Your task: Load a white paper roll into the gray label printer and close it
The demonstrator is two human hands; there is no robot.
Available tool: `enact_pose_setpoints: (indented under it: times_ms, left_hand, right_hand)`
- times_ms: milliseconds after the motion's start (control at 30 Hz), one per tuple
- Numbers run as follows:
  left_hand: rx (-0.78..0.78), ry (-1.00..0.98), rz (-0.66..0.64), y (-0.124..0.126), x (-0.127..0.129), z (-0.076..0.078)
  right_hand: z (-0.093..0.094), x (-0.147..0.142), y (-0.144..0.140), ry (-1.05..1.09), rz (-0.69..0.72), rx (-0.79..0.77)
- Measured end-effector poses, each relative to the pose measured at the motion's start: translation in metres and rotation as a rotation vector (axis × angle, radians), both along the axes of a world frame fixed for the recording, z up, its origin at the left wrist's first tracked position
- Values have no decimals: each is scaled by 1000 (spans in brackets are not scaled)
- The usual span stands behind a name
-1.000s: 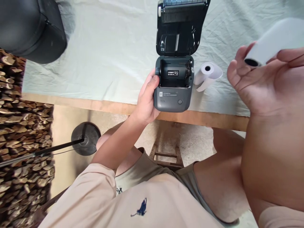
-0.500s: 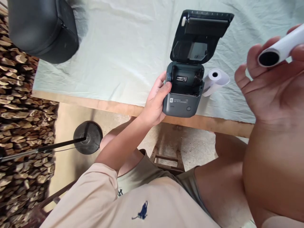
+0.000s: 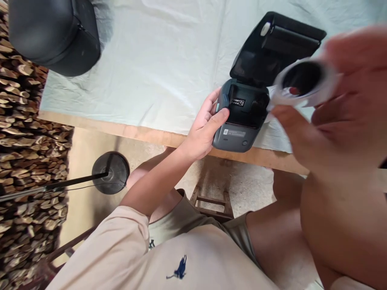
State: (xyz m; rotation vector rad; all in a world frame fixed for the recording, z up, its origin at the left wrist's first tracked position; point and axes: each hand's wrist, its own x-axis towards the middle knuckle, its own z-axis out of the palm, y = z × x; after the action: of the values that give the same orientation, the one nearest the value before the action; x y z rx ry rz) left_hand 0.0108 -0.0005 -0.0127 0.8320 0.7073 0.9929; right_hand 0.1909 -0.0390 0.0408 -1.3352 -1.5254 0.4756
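Note:
My left hand point(image 3: 207, 127) is closed around the left side of a dark grey label printer point(image 3: 234, 139), its thumb over the rim. The printer's lid point(image 3: 256, 52) stands open and tilted to the right, and its roll compartment point(image 3: 248, 102) shows a small printed label inside, with no roll in it. My right hand point(image 3: 341, 108), blurred, holds a white paper roll point(image 3: 328, 82) just right of the printer. The roll's dark round core faces me. Where the roll, hand and printer meet, I cannot tell whether they touch.
A pale cloth point(image 3: 157, 60) covers the table, whose wooden edge point(image 3: 139, 131) runs in front of me. A black case point(image 3: 57, 36) stands at the back left. Left of me are a stand's round base point(image 3: 111, 173) and stacked firewood point(image 3: 33, 169). A wooden stool point(image 3: 211, 201) is below.
My right hand has brought the paper roll leftward to the printer and turned its end toward me. The printer has shifted slightly right and tilted. The smaller roll beside it is now hidden.

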Motion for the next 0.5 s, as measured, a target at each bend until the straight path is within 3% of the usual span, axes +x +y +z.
enact_pose_setpoints:
  times_ms: [100, 200, 367, 500]
  left_hand:
    - [37, 13, 0, 1, 0, -3]
    - [69, 36, -23, 2, -1, -6]
    - [128, 69, -68, 1, -2, -7]
    - [90, 55, -65, 0, -2, -5]
  right_hand:
    - [-1, -13, -1, -382, 8, 80]
    - [-6, -12, 3, -576, -25, 43]
    - [-13, -12, 9, -694, -88, -42]
    - [-17, -18, 13, -660, -173, 38]
